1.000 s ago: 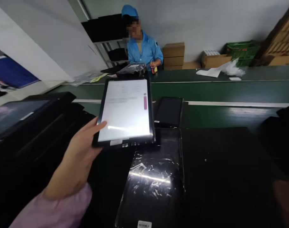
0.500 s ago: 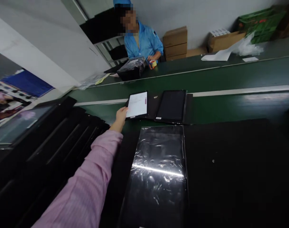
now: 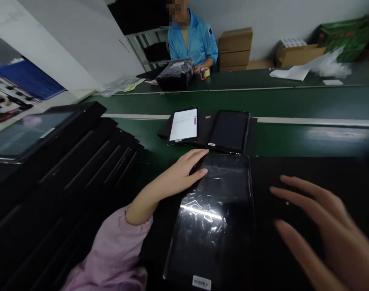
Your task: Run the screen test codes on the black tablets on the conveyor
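Note:
A large black tablet in clear plastic film (image 3: 214, 226) lies in front of me, with a white barcode label at its near edge. My left hand (image 3: 184, 171) is at its far left corner, fingers stretched and thumb apart, seemingly touching the film. Over the black surface to the right, my right hand (image 3: 317, 218) hovers with spread fingers and holds nothing. Beyond them rests a smaller tablet with a lit white screen (image 3: 183, 126), and beside it a tablet with a dark screen (image 3: 228, 131).
Black panels or cases (image 3: 90, 161) are stacked on the left, a tablet (image 3: 27, 133) on top. Behind a green counter (image 3: 293, 97) sits a person in blue (image 3: 192, 40), near a plastic-wrapped black package (image 3: 176, 74) and a tape roll (image 3: 204, 73). Cardboard boxes (image 3: 235, 46) stand behind.
My left hand has let go of the lit tablet and come back to the film-covered tablet. My right hand has entered from the right. The view has shifted slightly.

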Demonstrator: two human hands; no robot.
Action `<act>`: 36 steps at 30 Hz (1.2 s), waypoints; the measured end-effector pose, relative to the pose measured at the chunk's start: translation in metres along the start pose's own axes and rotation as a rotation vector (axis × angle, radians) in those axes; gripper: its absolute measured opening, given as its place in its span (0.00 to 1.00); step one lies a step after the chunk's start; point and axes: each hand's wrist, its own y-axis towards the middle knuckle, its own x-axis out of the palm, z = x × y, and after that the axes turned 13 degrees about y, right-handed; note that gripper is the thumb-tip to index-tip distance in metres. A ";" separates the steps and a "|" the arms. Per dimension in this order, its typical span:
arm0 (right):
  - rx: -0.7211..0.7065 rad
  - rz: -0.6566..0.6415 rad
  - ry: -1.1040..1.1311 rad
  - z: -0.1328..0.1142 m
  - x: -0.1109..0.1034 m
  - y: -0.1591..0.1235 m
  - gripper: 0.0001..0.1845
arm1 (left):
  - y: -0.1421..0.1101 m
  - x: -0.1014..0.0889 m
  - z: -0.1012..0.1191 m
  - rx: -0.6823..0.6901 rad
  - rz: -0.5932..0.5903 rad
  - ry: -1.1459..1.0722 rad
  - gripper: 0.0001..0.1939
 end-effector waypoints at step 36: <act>0.140 -0.024 0.029 -0.007 0.030 0.040 0.32 | 0.017 0.021 -0.025 0.244 0.088 -0.045 0.33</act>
